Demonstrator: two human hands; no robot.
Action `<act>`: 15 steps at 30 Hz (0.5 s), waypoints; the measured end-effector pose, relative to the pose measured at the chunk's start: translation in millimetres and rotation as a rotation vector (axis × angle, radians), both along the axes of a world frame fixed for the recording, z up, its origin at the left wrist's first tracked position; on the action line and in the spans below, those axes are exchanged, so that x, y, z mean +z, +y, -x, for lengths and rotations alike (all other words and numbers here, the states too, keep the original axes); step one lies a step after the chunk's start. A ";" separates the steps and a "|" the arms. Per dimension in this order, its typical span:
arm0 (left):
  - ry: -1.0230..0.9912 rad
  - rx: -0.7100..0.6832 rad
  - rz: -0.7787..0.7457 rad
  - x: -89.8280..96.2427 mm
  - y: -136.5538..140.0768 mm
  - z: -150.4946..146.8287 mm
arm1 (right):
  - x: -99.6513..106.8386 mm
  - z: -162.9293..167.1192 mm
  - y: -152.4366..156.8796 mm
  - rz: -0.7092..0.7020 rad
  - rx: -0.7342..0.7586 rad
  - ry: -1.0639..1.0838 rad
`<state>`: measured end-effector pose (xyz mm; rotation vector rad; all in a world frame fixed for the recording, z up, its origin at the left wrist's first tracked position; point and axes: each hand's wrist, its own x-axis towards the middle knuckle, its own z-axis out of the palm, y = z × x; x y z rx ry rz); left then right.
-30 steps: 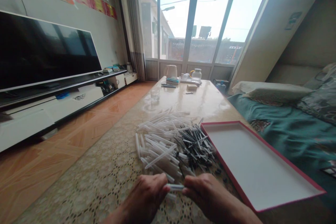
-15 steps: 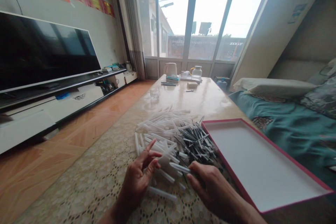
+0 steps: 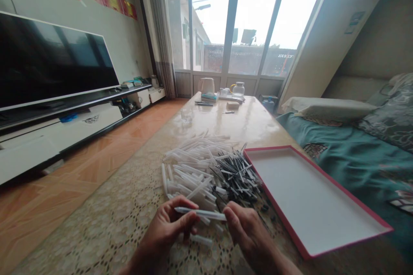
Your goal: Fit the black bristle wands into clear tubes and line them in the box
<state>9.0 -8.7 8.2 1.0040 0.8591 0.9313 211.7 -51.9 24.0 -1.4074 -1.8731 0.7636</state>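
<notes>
A slim whitish pen (image 3: 209,214) lies level between my hands, its pointed end toward the left. My left hand (image 3: 166,230) pinches it near that tip with thumb and forefinger. At its other end, the fingers of my right hand (image 3: 247,225) are closed round the pen. Just beyond my hands spreads a pile of white translucent pen tubes (image 3: 190,176). Against its right side lies a heap of thin dark and pale sticks, which look like pen refills (image 3: 237,172). One loose tube (image 3: 201,239) rests on the table below the pen.
A shallow white box lid with a red rim (image 3: 316,193) lies right of the piles on the long patterned table (image 3: 106,227). Farther back stand a clear glass (image 3: 186,116), a glass jug (image 3: 238,89) and a small box (image 3: 232,105). A bed or sofa (image 3: 329,146) borders the right side.
My left hand has gone from spread fingers over the tubes to pinching the pen's tip end. The right hand has drawn slightly nearer, and the pen now lies level between both hands.
</notes>
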 end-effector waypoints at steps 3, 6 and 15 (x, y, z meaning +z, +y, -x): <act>-0.014 0.070 0.017 2.5 5.6 5.9 | 0.3 -6.7 2.5 0.027 -0.081 0.116; -0.036 0.067 0.025 3.0 6.6 7.6 | -3.6 -9.2 5.0 0.046 -0.075 0.162; -0.002 0.053 0.046 -2.3 8.8 6.1 | -13.9 -8.5 7.4 0.116 -0.035 0.311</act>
